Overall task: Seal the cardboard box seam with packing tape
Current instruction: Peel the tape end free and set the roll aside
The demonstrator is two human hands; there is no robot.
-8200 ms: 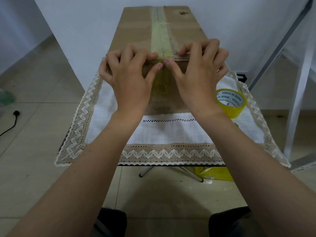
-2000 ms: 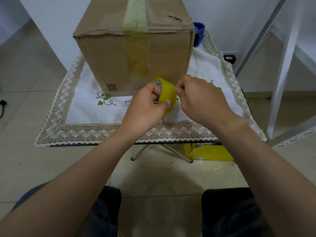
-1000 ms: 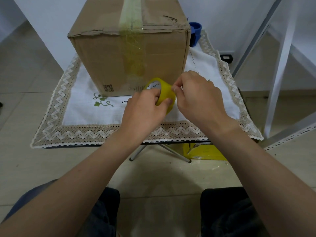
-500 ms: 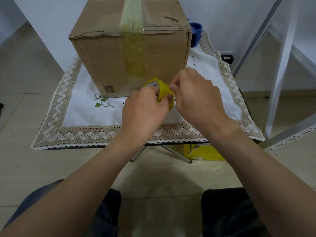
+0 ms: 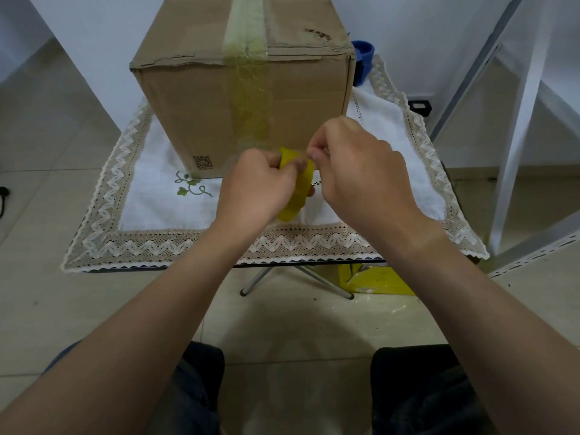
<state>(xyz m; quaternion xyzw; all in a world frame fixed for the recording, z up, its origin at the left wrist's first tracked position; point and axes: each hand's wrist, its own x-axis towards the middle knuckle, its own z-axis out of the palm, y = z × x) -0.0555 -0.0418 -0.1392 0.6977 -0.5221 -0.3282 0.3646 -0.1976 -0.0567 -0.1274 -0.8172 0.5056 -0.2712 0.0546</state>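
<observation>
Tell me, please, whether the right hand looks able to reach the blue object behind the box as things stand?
Probably not directly: the cardboard box hides most of the blue object, and the right hand is busy at the tape roll.

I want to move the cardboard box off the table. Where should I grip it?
Take the cardboard box with both hands on its two opposite side walls, low down, coming from left and right. It looks too wide and tall for one hand, and its torn top edge gives poor purchase.

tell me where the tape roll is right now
In the head view the yellow tape roll sits near the centre, gripped in the left hand just in front of the cardboard box, above the white tablecloth; the right hand pinches at its top edge.
</observation>
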